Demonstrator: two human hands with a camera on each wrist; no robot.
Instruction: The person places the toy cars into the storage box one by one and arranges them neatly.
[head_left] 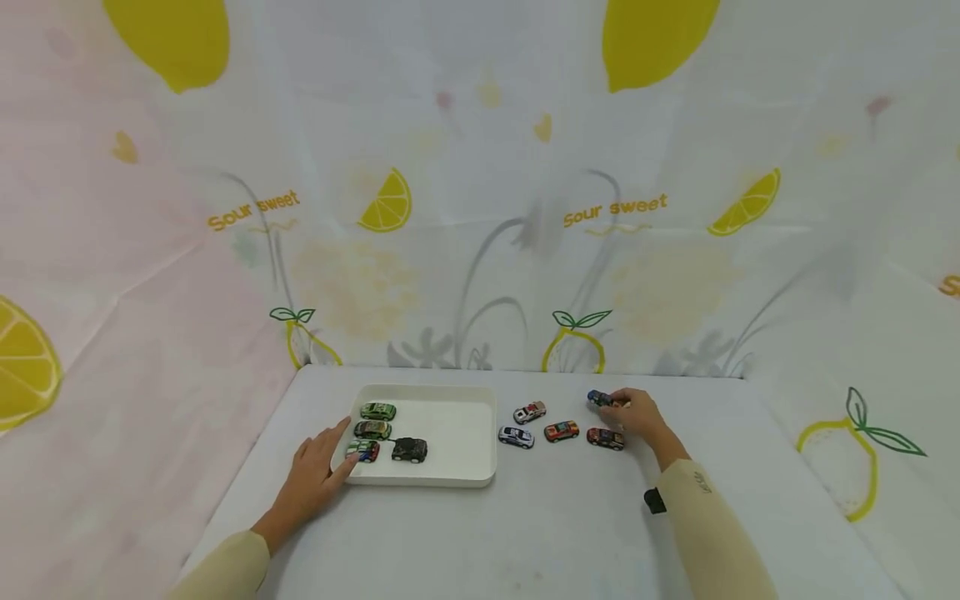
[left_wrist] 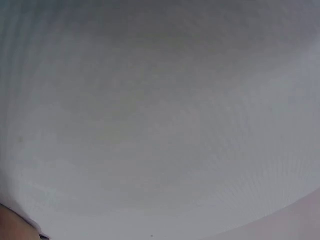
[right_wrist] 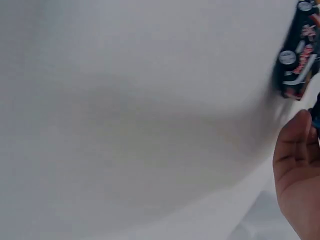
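My left hand [head_left: 318, 462] lies at the left end of a white tray [head_left: 457, 479], fingers extended along its side and thumb at the near-left corner. Three toy cars are lined up inside that end: a green one [head_left: 378, 411], a green-brown one [head_left: 372, 429] and a green, blue and red one [head_left: 363, 451] near the thumb. A black toy car [head_left: 409, 450] sits to their right. At the right, my right hand [head_left: 636, 413] pinches a blue toy car [head_left: 599, 397] in its fingertips. Just nearer lies a dark toy car with red markings [head_left: 605, 438], also large in the right wrist view.
Between tray and right hand stand a red-and-white car [head_left: 529, 412], a white-and-blue car [head_left: 516, 437] and a red-orange car [head_left: 562, 431]. A lemon-print cloth [head_left: 480, 208] hangs behind the white table [head_left: 525, 533]. The left wrist view shows mostly pale surface.
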